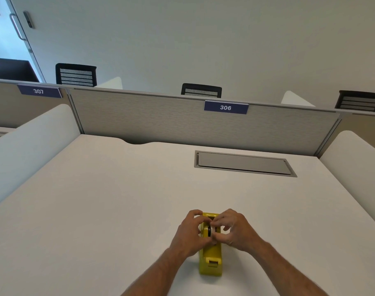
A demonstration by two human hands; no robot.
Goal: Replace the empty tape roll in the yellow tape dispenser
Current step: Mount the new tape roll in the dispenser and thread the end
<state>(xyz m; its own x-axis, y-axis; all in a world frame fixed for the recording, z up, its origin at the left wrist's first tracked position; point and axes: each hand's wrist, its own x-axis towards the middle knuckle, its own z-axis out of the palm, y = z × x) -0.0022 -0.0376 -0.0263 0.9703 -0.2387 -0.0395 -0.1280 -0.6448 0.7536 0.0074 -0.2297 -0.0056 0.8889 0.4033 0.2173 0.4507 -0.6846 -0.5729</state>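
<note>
Forearms: two bare forearms reach in from the near edge and meet at the middle.
Tape dispenser (210, 256): yellow, standing on the white surface (96, 199) near its front edge, cutter end toward the viewer.
Left hand (189, 233): curled against the dispenser's left side, fingers wrapped over the top, steadying it.
Right hand (233, 229): fingers pinched closed on the tape roll (211, 230), which sits in the dispenser's cradle.
Tape roll: a dark hub with a pale rim; mostly hidden by fingers.
Cable hatch (244, 163): grey, closed lid set flush in the surface, farther back on the right.
Partition (161, 120): grey panel behind the surface, with a blue label (225, 107) reading 306.
Chairs: black mesh backs show above the partition.
</note>
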